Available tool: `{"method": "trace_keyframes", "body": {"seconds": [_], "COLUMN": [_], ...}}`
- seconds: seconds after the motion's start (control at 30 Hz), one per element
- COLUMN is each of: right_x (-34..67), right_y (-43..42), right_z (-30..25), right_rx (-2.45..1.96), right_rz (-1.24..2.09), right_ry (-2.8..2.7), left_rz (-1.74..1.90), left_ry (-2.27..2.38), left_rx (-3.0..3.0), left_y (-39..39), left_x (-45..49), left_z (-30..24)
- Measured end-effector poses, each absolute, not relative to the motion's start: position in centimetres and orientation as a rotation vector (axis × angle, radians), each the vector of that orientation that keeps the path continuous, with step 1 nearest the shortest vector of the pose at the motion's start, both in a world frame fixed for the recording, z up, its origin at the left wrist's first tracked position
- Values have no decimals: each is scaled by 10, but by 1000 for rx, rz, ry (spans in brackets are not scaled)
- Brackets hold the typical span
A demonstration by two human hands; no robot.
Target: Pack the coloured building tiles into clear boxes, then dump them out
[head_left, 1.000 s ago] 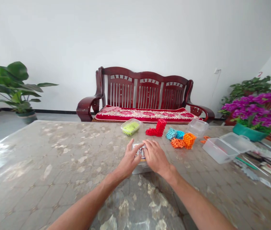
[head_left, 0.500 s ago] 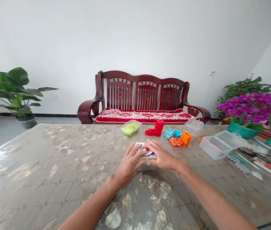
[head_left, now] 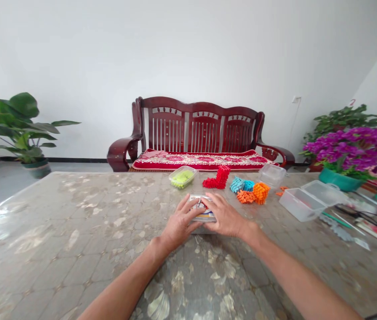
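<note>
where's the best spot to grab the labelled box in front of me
Probably by its two side walls, below the labelled top: left hand from the left, right hand from the right. The box looks squared and sits upright on the table, its flat top offering little to pinch.

Lighting: bright, diffuse; strongest light appeared to fall from the left. Glare: a white patch washed out the surface (head_left: 108, 249) at its left edge; small highlights sat on the varnished bench (head_left: 120, 153). Wall (head_left: 188, 53): pale, evenly lit, greyer towards the upper right. Shadows: soft; a darker zone lay on the surface below the box (head_left: 203, 230). Distortion: wide-angle; forearms (head_left: 122, 282) stretched towards the bottom corners. Sharpness: moderate; print on the label (head_left: 205, 216) was too small to read, and the flowers (head_left: 358, 146) softened towards the right edge
</note>
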State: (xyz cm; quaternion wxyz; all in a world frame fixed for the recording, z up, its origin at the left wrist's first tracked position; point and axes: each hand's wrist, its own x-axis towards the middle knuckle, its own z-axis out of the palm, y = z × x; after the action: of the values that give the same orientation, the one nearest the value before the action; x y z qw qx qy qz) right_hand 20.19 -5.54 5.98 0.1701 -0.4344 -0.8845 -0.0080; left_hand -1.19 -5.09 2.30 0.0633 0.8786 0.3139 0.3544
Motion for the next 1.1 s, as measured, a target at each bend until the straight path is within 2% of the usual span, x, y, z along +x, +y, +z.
{"method": "trace_keyframes", "body": {"seconds": [0.37,0.67,0.8,0.93,1.1], "right_x": [192,208,205,204,205], "right_y": [-57,-59,-56,-54,-51], "right_z": [63,16,-8,-13,-15], "right_rx": [-1261,-1175,-1166,-1142,-1091], "right_rz": [-5,346,412,610,703], "right_ry": [-2407,-2028,-1836,-1804,-1755], "left_rz": [1118,1264,1181,1112,1141], "left_ry": [872,949,810,701,712], "left_rx": [2618,2248,1950,1754,1652], "left_y": [-38,-36,-27,-24,-23], "left_x": [-20,-20,-19,-17,-13], "left_z": [12,-11,-14,-6,-1]}}
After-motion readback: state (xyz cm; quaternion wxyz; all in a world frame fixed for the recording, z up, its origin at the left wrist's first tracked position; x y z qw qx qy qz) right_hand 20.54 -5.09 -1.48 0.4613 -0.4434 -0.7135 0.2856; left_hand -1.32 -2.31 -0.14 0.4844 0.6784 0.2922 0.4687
